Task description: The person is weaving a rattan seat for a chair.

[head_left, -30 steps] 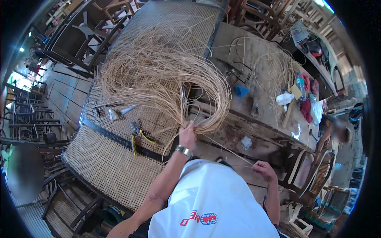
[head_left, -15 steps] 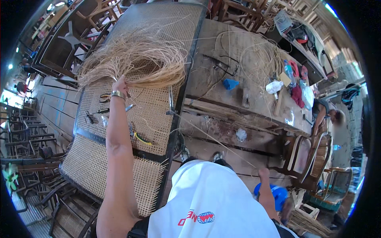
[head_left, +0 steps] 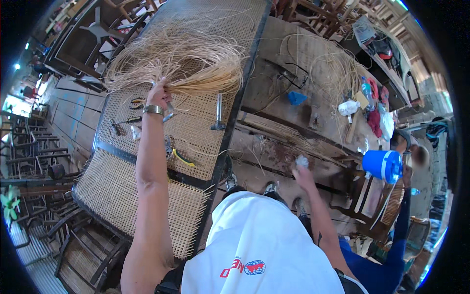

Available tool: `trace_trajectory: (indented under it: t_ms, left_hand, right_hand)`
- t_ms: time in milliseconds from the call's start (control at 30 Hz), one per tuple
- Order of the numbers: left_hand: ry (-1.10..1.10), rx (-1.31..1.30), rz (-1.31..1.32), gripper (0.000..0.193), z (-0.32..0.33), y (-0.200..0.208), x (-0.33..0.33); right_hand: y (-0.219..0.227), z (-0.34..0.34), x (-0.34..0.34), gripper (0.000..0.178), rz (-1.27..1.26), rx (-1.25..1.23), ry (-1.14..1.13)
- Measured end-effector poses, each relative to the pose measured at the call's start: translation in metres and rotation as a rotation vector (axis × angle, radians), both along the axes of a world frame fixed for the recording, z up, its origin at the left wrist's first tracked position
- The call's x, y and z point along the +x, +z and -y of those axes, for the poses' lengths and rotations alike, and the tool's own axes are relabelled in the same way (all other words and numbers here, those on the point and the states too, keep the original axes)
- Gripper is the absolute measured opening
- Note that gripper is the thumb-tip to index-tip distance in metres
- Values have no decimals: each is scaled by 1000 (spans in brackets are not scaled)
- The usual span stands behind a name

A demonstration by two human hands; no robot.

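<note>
My left hand (head_left: 157,94) is closed around the gathered end of a big bundle of pale cane strands (head_left: 205,61). The bundle lies looped over a woven cane panel (head_left: 191,137) in a dark frame. Just below the hand, on the weave, are orange-handled pliers (head_left: 137,103), a screwdriver (head_left: 128,120), a small white lump (head_left: 136,132) and yellow-handled pliers (head_left: 182,158). A hammer (head_left: 218,112) lies right of them. My right hand (head_left: 303,175) is held out over the floor at the right, beside the panel. Its fingers are blurred, and no strand shows clearly in it.
A wooden workbench (head_left: 318,112) on the right holds loose cane, a blue piece (head_left: 296,98), a white bottle (head_left: 348,107) and cloths. At the right, another person carries a blue water jug (head_left: 382,165) close by. Stacked chair frames (head_left: 36,171) stand at the left.
My right hand has moved up and left; the strand stretched to it no longer shows there. My left hand keeps its hold. The other person has come closer, with the blue jug raised.
</note>
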State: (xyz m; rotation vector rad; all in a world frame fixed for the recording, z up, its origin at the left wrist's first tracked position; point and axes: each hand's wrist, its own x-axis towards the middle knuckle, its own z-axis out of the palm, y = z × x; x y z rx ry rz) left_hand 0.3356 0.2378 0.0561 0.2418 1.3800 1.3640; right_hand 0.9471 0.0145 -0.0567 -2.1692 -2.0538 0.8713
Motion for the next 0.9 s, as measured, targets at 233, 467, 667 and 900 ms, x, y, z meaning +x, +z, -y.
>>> trace_trajectory:
  t_ms: [233, 467, 667, 900]
  left_hand:
    - [-1, -13, 36, 36, 25, 3, -2]
    - [-6, 18, 102, 30, 45, -1, -3]
    - [-69, -51, 66, 35, 52, -27, -23]
    - [130, 7, 95, 33, 70, -67, -3]
  right_hand:
    - [101, -120, -256, 55, -641, 233, 257]
    - [145, -124, -349, 37, -1080, -333, 204]
    - [87, -73, -215, 17, -803, 151, 319]
    - [-27, 127, 95, 28, 680, -405, -117]
